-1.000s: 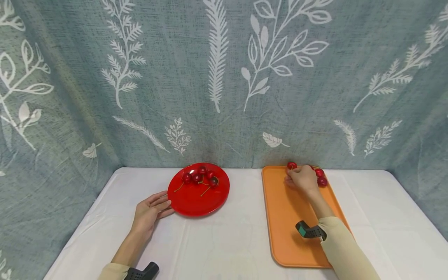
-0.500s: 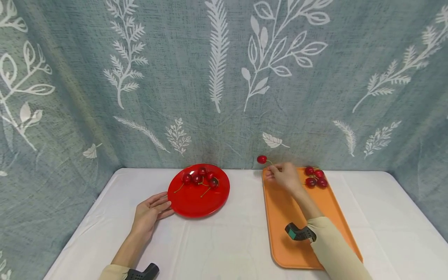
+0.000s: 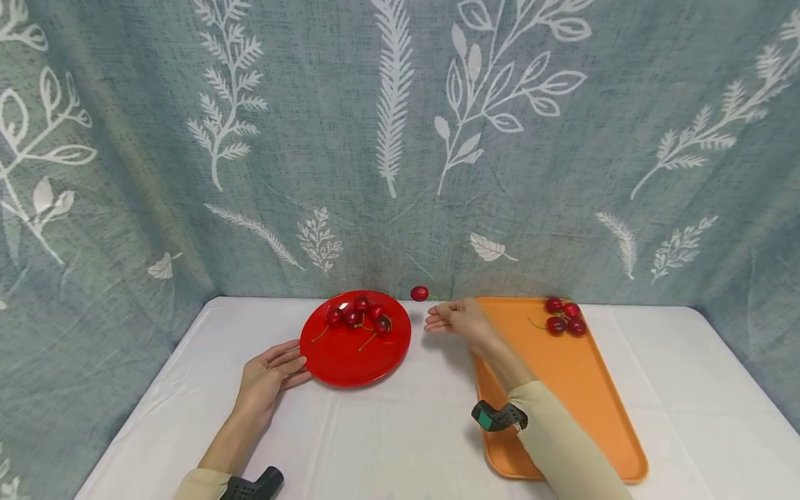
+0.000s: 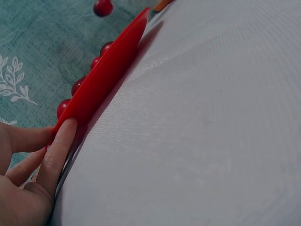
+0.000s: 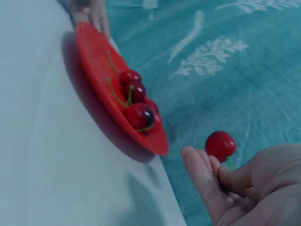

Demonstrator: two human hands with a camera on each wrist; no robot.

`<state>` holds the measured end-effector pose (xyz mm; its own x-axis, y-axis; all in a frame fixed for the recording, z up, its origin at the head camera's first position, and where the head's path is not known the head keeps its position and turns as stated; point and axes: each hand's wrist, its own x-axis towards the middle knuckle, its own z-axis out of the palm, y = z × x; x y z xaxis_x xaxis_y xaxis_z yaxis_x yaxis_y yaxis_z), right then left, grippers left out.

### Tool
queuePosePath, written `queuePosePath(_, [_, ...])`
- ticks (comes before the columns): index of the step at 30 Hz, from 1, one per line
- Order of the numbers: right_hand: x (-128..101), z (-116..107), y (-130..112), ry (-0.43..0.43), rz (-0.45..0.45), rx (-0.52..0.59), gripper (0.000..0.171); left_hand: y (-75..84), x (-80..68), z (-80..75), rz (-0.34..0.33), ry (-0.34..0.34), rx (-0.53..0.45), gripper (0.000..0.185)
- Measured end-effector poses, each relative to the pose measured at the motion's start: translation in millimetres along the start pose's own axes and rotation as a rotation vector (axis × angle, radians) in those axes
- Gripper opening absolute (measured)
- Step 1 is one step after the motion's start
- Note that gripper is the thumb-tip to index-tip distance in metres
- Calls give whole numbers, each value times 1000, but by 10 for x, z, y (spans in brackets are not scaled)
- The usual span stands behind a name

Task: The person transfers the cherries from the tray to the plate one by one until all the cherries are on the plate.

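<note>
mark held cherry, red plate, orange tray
held cherry (image 3: 419, 294), head view, middle of the fruit
red plate (image 3: 340, 357), head view, bare near part
orange tray (image 3: 562, 389), head view, bare floor

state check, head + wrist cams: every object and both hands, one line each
left hand: flat on the table, fingertips touching the red plate's rim
right hand: pinches one cherry's stem, between plate and tray
held cherry: off the table, beside the plate's far right edge
red plate: on the table, holds five cherries
orange tray: flat, three cherries in its far corner
</note>
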<state>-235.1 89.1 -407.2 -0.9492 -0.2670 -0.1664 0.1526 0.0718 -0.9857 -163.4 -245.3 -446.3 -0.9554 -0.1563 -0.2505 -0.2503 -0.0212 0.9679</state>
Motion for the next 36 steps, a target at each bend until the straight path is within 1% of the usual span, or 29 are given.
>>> queuePosePath(2, [43, 75, -8, -5, -4, -26, 31, 7, -2, 4, 0, 1, -1, 52])
queuePosePath(4, [88, 156, -3, 14, -2, -48, 29, 3, -10, 11, -4, 4, 0, 52])
queuePosePath(7, [151, 287, 22, 73, 5, -101, 26, -16, -24, 16, -13, 6, 3, 52])
queuePosePath(10, [211, 413, 42, 152, 12, -159, 25, -32, -28, 10, -12, 9, 5, 51])
queuePosePath(13, [269, 514, 38, 182, 4, -179, 25, -32, -26, 4, -6, 16, 2, 51])
queuePosePath(17, [339, 605, 27, 173, -5, -171, 25, -17, -28, 17, -4, 19, 1, 51])
queuePosePath(24, [401, 678, 9, 152, 20, -199, 25, 1, 2, 62, -1, 10, -9, 49])
queuePosePath(32, [437, 750, -43, 120, 35, -240, 21, 5, -4, 35, -4, 25, -12, 50])
queuePosePath(36, [454, 763, -54, 108, 26, -247, 20, 17, -3, 28, -5, 36, -13, 50])
